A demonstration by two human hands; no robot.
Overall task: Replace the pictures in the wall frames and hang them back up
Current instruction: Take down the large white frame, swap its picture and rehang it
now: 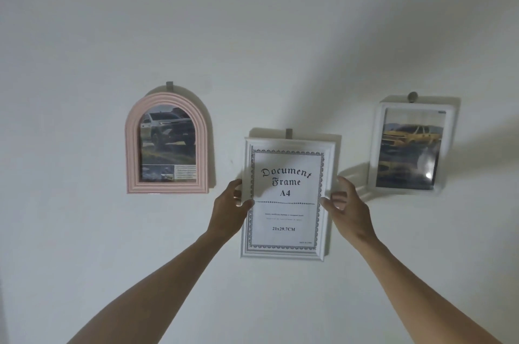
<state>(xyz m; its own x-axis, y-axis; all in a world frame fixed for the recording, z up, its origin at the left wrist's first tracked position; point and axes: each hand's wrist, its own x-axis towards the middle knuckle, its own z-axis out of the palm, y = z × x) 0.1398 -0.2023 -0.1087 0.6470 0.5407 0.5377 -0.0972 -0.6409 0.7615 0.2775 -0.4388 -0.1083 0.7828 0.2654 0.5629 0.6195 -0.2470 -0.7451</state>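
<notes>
A white rectangular frame (pixel 286 255) sits against the wall at the centre, under a small grey hook (pixel 289 133). Its insert reads "Document Frame A4". My left hand (pixel 230 209) grips its left edge, thumb on the front. My right hand (pixel 346 209) grips the right edge the same way. A pink arched frame (pixel 132 147) with a picture of a white pickup hangs to the left on its hook. A white frame (pixel 377 147) with a yellow car picture hangs to the right, slightly tilted.
The plain white wall (pixel 252 34) fills the view. Both of my forearms reach up from the bottom edge. A dark strip shows at the lower left corner.
</notes>
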